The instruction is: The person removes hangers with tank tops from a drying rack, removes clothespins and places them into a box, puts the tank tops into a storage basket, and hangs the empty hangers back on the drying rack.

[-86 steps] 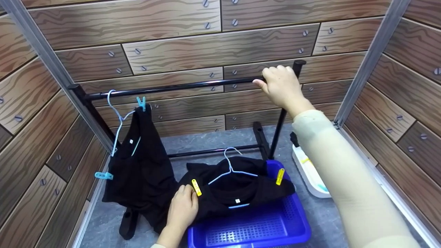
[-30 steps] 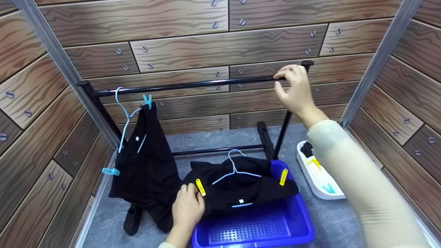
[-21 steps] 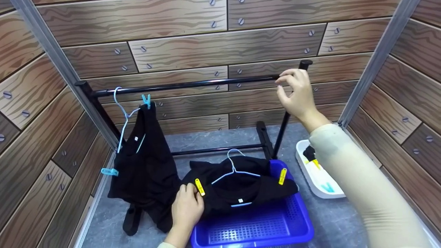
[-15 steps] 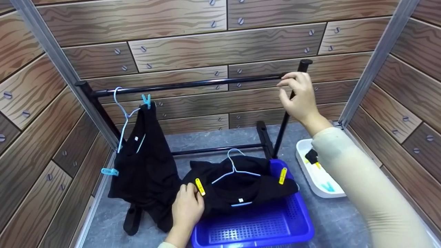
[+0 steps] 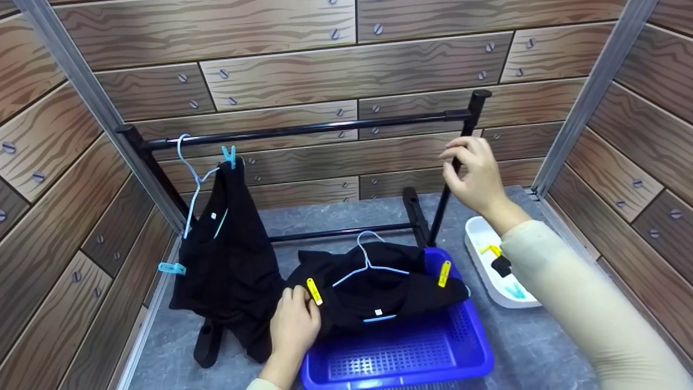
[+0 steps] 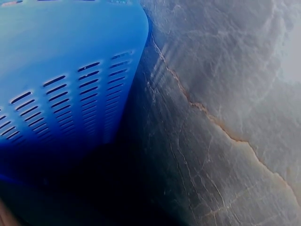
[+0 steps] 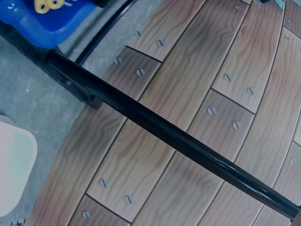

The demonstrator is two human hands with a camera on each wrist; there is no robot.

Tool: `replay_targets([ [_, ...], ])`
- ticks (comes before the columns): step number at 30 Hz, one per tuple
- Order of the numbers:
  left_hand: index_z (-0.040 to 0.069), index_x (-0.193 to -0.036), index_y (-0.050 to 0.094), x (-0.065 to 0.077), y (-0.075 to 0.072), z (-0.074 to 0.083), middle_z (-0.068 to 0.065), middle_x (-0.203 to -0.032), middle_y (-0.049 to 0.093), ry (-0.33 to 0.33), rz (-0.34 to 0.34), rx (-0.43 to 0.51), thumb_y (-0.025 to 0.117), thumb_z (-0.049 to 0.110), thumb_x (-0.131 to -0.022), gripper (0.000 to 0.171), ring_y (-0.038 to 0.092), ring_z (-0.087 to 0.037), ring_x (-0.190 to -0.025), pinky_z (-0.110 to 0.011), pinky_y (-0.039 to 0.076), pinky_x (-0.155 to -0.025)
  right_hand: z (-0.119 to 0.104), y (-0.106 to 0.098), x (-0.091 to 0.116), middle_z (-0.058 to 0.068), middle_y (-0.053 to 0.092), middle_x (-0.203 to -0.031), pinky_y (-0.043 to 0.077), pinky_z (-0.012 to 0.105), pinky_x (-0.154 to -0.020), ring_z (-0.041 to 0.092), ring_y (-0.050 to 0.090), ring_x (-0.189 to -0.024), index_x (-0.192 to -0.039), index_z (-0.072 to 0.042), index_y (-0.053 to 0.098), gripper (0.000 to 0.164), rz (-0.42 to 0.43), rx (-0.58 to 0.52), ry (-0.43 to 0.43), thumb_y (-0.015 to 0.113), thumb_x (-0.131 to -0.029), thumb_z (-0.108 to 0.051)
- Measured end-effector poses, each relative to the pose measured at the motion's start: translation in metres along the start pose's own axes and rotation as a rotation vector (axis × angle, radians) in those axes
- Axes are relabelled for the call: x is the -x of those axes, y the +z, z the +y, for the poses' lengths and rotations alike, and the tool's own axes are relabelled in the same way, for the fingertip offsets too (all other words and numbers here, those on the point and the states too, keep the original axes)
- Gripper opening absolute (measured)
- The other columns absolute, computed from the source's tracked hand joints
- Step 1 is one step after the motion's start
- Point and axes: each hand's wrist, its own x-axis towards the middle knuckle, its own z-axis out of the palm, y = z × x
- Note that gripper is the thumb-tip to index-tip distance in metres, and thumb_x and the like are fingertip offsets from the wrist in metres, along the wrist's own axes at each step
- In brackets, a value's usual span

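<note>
My left hand (image 5: 295, 322) grips the left shoulder of a black sleeveless top (image 5: 346, 319), beside a yellow clothespin (image 5: 314, 291). The top lies on a light-blue wire hanger (image 5: 366, 261) over a blue basket (image 5: 481, 352); a second yellow clothespin sits at its right shoulder. My right hand (image 5: 476, 172), holding nothing, is loosely bent below the right end of the rack's bar (image 5: 319, 129), overlapping the rack's post. At the bar's left end hangs another black sleeveless top (image 5: 238, 249), with light-blue clothespins (image 5: 229, 156) on its shoulders.
A white tray (image 5: 476, 230) with yellow and blue clothespins and a small black item stands right of the basket, partly behind my right sleeve. The rack's black post (image 7: 155, 125) crosses the right wrist view. The basket's slotted wall (image 6: 70, 56) fills much of the left wrist view.
My right hand has let go of the rack's bar and moved down and slightly right of it. My left hand keeps its grip on the top over the basket.
</note>
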Motion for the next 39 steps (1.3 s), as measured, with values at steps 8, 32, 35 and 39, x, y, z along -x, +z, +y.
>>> replay_targets([
  [8, 0.016, -0.078, 0.049, 0.001, 0.0, -0.001, 0.001, -0.074, 0.041, -0.004, -0.01, -0.001, 0.06, 0.022, -0.076, 0.013, 0.05, -0.022, -0.065, -0.038, 0.041, -0.053, 0.0, 0.002, 0.031, 0.01, 0.06, -0.099, 0.036, 0.038, -0.084, 0.027, 0.051, -0.094, -0.086, -0.007, 0.067, 0.014, -0.064, 0.015, 0.04, 0.057, -0.076, -0.011],
  [32, 0.016, -0.08, 0.05, 0.001, -0.001, 0.0, 0.0, -0.077, 0.043, -0.038, -0.03, -0.001, 0.059, 0.023, -0.077, 0.012, 0.051, -0.023, -0.069, -0.039, 0.043, -0.056, -0.007, -0.001, 0.114, 0.007, 0.059, -0.098, 0.037, 0.041, -0.082, 0.028, 0.051, -0.094, -0.09, -0.008, 0.066, 0.016, -0.176, 0.027, 0.183, 0.061, -0.075, -0.007],
  [35, 0.016, -0.08, 0.05, 0.002, -0.001, 0.0, 0.0, -0.077, 0.044, -0.041, -0.034, -0.002, 0.059, 0.023, -0.077, 0.012, 0.052, -0.023, -0.07, -0.039, 0.043, -0.056, -0.009, -0.002, 0.123, 0.007, 0.059, -0.098, 0.036, 0.041, -0.083, 0.028, 0.051, -0.094, -0.09, -0.008, 0.066, 0.015, -0.181, 0.029, 0.202, 0.062, -0.075, -0.006],
  [39, 0.015, -0.08, 0.05, 0.002, 0.0, 0.0, 0.0, -0.077, 0.044, -0.043, -0.034, 0.003, 0.059, 0.023, -0.077, 0.012, 0.052, -0.023, -0.07, -0.039, 0.043, -0.057, -0.014, -0.001, 0.136, 0.007, 0.059, -0.098, 0.037, 0.041, -0.086, 0.027, 0.051, -0.095, -0.091, -0.008, 0.065, 0.015, -0.209, 0.036, 0.221, 0.062, -0.076, -0.006],
])
